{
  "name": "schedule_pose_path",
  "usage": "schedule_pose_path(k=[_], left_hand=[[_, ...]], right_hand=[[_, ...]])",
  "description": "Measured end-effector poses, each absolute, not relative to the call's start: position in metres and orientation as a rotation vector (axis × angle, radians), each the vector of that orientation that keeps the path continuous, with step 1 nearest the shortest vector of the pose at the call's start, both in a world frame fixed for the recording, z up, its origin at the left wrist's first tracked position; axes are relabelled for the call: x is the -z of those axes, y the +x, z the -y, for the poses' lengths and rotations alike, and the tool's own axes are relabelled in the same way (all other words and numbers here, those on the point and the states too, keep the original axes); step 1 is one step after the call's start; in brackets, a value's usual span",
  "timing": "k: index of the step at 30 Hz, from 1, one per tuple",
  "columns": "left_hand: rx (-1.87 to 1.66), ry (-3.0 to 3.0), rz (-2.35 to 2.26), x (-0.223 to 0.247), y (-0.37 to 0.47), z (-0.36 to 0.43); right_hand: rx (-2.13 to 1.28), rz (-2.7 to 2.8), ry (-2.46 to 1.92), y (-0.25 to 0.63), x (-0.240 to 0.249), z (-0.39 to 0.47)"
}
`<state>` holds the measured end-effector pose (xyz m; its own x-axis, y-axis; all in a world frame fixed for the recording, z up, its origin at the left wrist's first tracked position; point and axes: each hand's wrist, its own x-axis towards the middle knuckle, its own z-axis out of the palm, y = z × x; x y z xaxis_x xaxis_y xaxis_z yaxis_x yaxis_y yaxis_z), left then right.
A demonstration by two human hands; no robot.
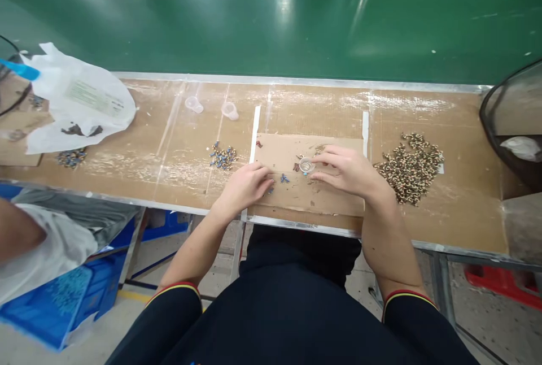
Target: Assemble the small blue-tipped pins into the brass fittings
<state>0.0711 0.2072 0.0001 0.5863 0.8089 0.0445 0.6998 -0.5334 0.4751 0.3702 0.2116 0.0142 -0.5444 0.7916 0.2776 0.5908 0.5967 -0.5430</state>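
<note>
My right hand (345, 170) reaches over the cardboard mat, thumb and forefinger at the rim of a small clear plastic cup (306, 165). Whatever the cup contains is too small to name. At the mat's left side, my left hand (253, 185) has its fingers curled and the tips pressed together low over the surface. A small blue piece (271, 190) shows right by those fingertips; whether they grip anything is hidden. Between my hands lies a little cluster of blue pieces (284, 178). Dark reddish pieces (296, 167) lie just left of the cup.
A large pile of small brass-and-black parts (412, 170) spreads at right. Left of the mat (339, 201) sits a heap of blue-and-brass parts (223, 157). Two clear cups (230, 110) lie behind it. A white plastic bag (88, 94) and another person's arm (21, 235) are at far left.
</note>
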Motion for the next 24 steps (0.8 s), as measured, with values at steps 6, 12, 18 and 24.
schedule_pose_path(k=[6, 12, 18, 24], left_hand=[[-0.246, 2.406, -1.078, 0.002, 0.067, -0.222], [-0.712, 2.032, -0.979, -0.028, 0.080, -0.246], [-1.271, 1.621, -0.809, -0.022, 0.130, -0.277], [-1.460, 1.437, -0.750, 0.018, 0.135, -0.288]], right_hand=[[-0.272, 2.323, -1.160, 0.340, 0.001, -0.214], [-0.176, 2.387, -1.088, 0.335, 0.006, -0.217], [-0.283, 2.355, -1.053, 0.353, -0.002, -0.217], [-0.234, 2.328, -1.135, 0.360, -0.011, -0.216]])
